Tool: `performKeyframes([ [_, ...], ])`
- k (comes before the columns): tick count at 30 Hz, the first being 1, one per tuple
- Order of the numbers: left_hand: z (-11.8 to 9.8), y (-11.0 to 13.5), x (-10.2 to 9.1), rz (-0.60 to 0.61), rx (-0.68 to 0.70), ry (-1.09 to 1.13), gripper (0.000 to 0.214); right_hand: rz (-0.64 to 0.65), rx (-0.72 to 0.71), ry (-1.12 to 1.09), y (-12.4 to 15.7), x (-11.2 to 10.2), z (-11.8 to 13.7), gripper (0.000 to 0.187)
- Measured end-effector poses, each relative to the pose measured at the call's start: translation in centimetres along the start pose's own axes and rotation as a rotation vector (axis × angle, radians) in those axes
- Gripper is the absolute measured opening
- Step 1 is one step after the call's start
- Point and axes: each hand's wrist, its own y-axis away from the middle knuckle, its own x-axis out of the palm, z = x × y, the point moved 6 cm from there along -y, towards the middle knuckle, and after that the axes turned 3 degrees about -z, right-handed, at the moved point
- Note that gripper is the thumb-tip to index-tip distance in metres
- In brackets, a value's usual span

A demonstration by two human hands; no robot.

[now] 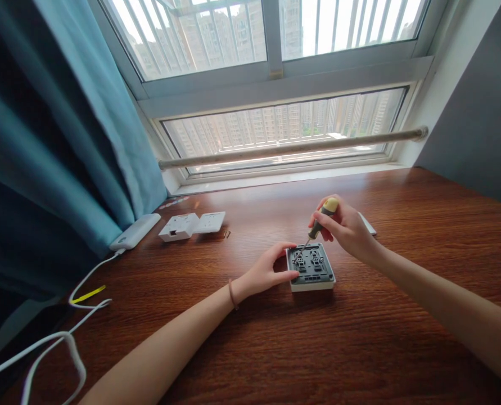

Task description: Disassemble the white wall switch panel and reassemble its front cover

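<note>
A square wall switch (317, 271) with a dark grey inner face and white sides lies on the wooden table, its cover off. My left hand (267, 269) grips its left side, thumb at the near corner and fingers at the far one. Held in my right hand (348, 226) is a screwdriver (325, 215) with a yellow and grey handle. It slants down to the left, and its tip meets the left part of the switch's face, near a screw position. Whether the tip sits in a screw head is too small to tell.
Back left on the table are a white box (177, 227), a white plate (210, 222) and small screws (227, 234). A white power bank (136, 232) with a cable (90, 269) lies by the blue curtain (136, 169). A yellow strip (89, 294) is near the cable. Behind my right hand lies a white flat piece (369, 225).
</note>
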Motion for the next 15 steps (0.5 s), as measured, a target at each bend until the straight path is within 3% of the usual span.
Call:
performKeyframes([
  [8,0.0,0.0,0.0,0.008,0.003,-0.023,0.054,0.041,-0.004,-0.028,-0.1,0.1,-0.1,0.016],
  [15,-0.2,0.0,-0.1,0.005,0.012,-0.047,0.055,0.273,-0.106,0.016,-0.2,0.0,2.2,0.017],
])
